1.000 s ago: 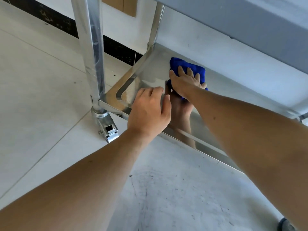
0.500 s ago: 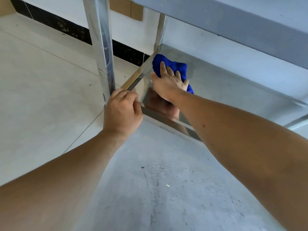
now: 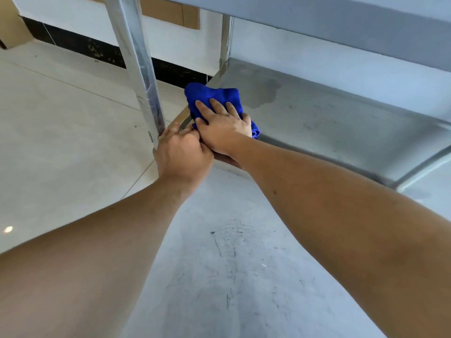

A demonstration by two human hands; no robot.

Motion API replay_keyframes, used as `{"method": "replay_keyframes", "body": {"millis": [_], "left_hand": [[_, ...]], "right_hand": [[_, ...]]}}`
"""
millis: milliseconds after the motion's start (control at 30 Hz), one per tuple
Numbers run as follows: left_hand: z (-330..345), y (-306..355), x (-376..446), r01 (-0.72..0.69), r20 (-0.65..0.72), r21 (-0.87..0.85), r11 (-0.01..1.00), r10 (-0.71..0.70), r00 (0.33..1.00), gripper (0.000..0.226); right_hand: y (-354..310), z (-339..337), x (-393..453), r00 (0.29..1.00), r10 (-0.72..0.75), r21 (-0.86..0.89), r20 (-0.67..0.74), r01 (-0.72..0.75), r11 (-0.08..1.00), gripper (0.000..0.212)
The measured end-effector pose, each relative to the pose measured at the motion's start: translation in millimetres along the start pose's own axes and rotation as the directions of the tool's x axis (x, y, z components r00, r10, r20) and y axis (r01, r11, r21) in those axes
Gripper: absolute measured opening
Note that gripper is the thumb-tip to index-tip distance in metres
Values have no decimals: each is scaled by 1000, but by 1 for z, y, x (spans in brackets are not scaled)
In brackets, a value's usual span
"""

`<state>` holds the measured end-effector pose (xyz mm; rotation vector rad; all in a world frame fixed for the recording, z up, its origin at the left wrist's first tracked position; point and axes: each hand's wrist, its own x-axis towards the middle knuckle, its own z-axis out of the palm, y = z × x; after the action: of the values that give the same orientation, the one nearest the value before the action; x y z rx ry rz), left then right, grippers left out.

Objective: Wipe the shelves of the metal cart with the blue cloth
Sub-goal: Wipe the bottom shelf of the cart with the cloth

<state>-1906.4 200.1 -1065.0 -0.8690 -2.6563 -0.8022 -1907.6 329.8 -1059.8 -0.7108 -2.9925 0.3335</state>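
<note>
Cloth first: our blue cloth [image 3: 214, 98] lies bunched at the near-left corner of the metal cart's bottom shelf [image 3: 329, 118], and we judge the stroke goes best pressed flat, run into the corner, then swept toward the dull patch [image 3: 262, 93] beyond. Our right hand [image 3: 223, 126] presses it with fingers spread straight, forearm reaching low. Our left hand [image 3: 181, 152] curls round the base of the front post [image 3: 136, 69], bracing the cart.

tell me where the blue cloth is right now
In the head view the blue cloth lies at the left end of the cart's bottom shelf, under the right hand, beside the near post.
</note>
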Motion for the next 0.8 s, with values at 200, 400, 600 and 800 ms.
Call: {"method": "replay_keyframes", "body": {"millis": [200,400,600,800], "left_hand": [[17,37,1,10,81,164,986,-23,996,31],[31,69,-5,-113,44,84,990,110,993,25],[62,127,-10,-244,102,-30,969,245,964,19],[88,198,-19,-279,161,-36,960,281,946,18]], "right_hand": [[43,-6,-18,999,49,22,0,-49,999,55],[115,-21,-43,986,166,-13,-6,-167,986,56],[173,-32,-70,961,275,-42,-34,-276,960,58],[226,-44,-108,919,390,-56,-59,-393,918,60]]}}
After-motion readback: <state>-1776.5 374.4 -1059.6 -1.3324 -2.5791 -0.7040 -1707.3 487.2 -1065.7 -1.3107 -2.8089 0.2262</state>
